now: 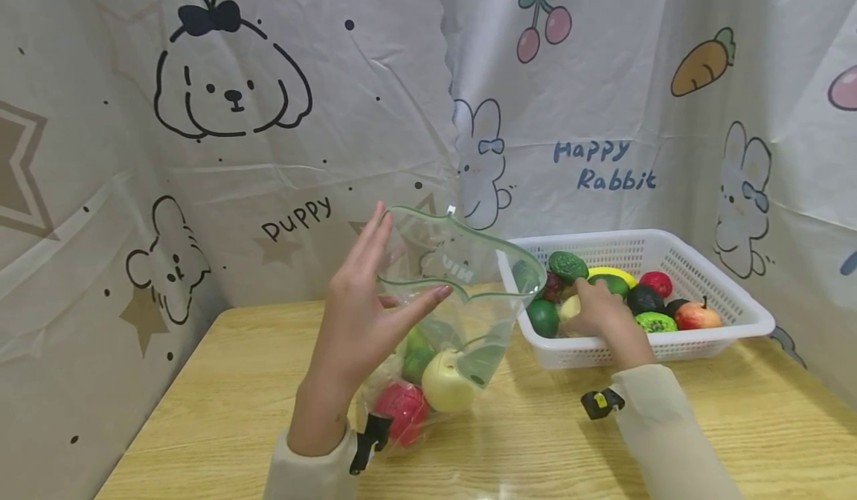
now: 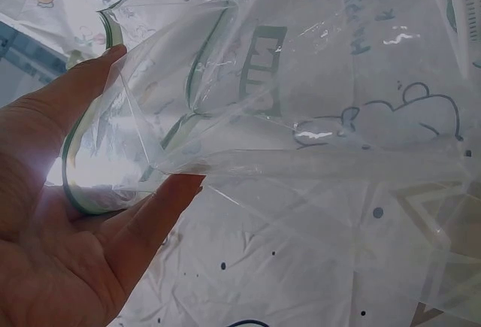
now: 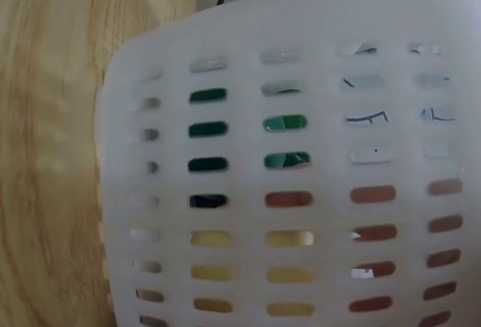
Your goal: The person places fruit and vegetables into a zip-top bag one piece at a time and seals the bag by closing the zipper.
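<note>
A clear zip bag [image 1: 492, 329] with a green-edged mouth stands on the table, its mouth spread wide. My left hand [image 1: 361, 299] holds it by the rim, thumb at the near edge and fingers at the far left; in the left wrist view, the green rim [image 2: 69, 165] curves between thumb and fingers. Inside the bag lie a pale yellow round fruit [image 1: 447, 382], a red fruit [image 1: 404, 409] and green fruit [image 1: 416, 362]. My right hand [image 1: 602, 314] is down in the white basket [image 1: 669, 243], thumb and fingers round a pale yellow fruit [image 1: 570, 307]; some fingertips are hidden.
More fruit fills the basket: an avocado-like green fruit [image 1: 567, 266], a yellow banana [image 1: 614, 272], a halved kiwi [image 1: 656, 323] and a red-orange fruit [image 1: 698, 315]. The slotted basket wall [image 3: 240, 143] blocks the right wrist view. A printed curtain [image 1: 335, 113] encloses the wooden table [image 1: 248, 388].
</note>
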The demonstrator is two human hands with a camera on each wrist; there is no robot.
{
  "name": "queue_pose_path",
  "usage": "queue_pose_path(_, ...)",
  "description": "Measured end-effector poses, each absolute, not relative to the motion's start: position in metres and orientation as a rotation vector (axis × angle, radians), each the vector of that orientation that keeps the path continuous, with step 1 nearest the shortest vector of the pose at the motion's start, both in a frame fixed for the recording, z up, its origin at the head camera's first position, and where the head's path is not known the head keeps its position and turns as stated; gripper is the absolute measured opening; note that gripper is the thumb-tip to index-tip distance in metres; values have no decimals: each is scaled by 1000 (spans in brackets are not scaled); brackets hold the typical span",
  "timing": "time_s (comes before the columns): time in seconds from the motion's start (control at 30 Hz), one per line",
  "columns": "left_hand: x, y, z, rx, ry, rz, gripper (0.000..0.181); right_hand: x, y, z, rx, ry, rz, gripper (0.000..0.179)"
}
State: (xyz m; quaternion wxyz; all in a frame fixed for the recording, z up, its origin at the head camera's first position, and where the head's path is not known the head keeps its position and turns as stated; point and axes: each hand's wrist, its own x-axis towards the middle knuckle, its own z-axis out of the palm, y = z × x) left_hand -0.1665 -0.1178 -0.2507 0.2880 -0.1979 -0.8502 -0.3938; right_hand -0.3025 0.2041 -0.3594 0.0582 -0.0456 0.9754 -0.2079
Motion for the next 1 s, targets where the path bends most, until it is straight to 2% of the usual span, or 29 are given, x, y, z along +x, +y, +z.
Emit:
queue_pose_path(0.17, -166, -118, -252, -534, -2267, -1053, 99, -305, 206, -360, -162, 3023, -747, 78)
queue_pose_path(0.27, -167, -118, -252, -540, -2266, -1052, 99, -305, 208, -354, -167, 3021, -966, 83)
queue_pose_path(0.4, -167, -118, -252, -549, -2260, -1052, 99, -302, 207, -335, -56, 2888, -1477, 89)
queue_pose_path(0.63, -167, -119, -250, -558, -2251, -1058, 99, -291, 198, -298, 276, 2082, -2571, 70)
queue_pose_path(0.8, -167, -119, -250, -556, -2256, -1063, 99, -278, 203, -279, 130, 1518, -2862, 68)
queue_pose_path(1.0, -167, -118, -250, -546, -2269, -1050, 99, -253, 199, -262, -221, 1535, -2870, 60)
